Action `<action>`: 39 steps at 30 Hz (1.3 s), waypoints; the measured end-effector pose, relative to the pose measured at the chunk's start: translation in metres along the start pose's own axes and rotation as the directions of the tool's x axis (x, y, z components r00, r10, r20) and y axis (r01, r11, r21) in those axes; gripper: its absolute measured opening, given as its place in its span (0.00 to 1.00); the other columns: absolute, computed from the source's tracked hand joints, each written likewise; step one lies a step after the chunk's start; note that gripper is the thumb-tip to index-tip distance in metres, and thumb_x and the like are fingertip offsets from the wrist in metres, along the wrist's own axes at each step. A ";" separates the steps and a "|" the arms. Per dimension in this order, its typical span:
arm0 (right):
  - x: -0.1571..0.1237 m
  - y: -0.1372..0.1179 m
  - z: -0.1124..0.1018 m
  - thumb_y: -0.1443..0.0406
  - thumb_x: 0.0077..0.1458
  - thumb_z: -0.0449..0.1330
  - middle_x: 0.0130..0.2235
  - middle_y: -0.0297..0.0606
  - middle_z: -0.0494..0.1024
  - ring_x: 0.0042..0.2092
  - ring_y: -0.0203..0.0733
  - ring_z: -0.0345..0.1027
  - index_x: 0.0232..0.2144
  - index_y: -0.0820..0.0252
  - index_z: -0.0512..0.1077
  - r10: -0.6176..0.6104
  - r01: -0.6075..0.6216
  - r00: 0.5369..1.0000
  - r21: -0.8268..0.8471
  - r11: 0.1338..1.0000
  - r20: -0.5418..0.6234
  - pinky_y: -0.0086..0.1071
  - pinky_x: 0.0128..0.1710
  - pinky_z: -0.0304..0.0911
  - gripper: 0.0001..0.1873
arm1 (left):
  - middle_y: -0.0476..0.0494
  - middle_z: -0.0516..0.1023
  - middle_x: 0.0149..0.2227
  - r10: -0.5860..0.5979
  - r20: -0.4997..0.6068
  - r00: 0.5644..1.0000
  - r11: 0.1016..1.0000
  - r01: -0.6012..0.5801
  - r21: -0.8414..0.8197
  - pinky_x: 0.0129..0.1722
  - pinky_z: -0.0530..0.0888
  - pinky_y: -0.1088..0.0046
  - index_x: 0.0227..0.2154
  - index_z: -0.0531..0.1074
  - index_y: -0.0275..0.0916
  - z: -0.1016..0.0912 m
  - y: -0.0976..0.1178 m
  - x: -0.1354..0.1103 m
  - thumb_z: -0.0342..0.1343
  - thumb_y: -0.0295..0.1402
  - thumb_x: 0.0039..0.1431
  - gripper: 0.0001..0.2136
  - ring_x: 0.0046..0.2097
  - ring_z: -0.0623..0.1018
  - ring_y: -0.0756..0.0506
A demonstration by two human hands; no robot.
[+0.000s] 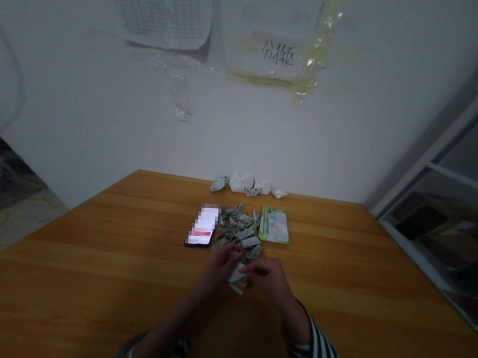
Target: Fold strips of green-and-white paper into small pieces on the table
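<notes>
My left hand [218,265] and my right hand [268,279] meet near the middle of the wooden table [96,256]. Both have their fingers pinched on a small white and green sachet [237,276] held between them. Just beyond the hands lies a pile of several similar small sachets [239,229]. A phone [202,226] with a lit screen lies left of the pile. A larger green and white packet [275,225] lies flat to the right of it.
Crumpled white wrappers [247,184] sit at the table's far edge against the wall. Papers and tape [271,54] hang on the wall above. A metal frame with glass [445,175] stands at the right. Floor shows at the left.
</notes>
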State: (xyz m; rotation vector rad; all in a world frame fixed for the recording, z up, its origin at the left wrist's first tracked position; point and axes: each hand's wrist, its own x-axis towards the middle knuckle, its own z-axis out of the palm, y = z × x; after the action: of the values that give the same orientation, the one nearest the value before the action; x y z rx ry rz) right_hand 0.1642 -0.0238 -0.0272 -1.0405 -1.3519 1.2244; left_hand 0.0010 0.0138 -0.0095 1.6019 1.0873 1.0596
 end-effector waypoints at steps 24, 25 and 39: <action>0.003 -0.010 0.002 0.54 0.50 0.65 0.25 0.32 0.79 0.25 0.37 0.73 0.35 0.59 0.69 0.003 0.032 0.991 0.264 0.964 -0.134 0.29 0.27 0.70 0.17 | 0.46 0.81 0.26 -0.175 -0.106 0.979 0.958 0.144 -0.250 0.31 0.71 0.75 0.26 0.80 0.36 0.008 0.015 -0.011 0.65 0.37 0.46 0.09 0.30 0.76 0.46; 0.004 -0.009 0.002 0.53 0.49 0.66 0.24 0.32 0.79 0.24 0.37 0.73 0.33 0.59 0.69 0.019 0.022 0.988 0.266 0.964 -0.152 0.29 0.27 0.69 0.17 | 0.46 0.81 0.26 -0.171 -0.101 0.980 0.956 0.140 -0.257 0.31 0.71 0.75 0.26 0.80 0.36 0.009 0.015 -0.011 0.65 0.37 0.46 0.09 0.30 0.76 0.47; 0.002 0.002 -0.013 0.52 0.62 0.51 0.21 0.32 0.71 0.23 0.35 0.67 0.25 0.60 0.67 -0.071 0.063 0.997 -0.232 0.971 -0.025 0.25 0.23 0.60 0.21 | 0.51 0.71 0.26 -0.004 -0.091 0.996 0.982 -0.014 -0.188 0.32 0.69 0.75 0.25 0.68 0.38 0.012 0.005 -0.012 0.59 0.38 0.54 0.10 0.30 0.71 0.48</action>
State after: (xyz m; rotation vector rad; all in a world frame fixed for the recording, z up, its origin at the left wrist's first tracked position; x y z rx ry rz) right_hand 0.1765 -0.0200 -0.0286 -1.1613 -1.5175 1.0122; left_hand 0.0104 -0.0009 -0.0090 1.4179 1.0102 1.2120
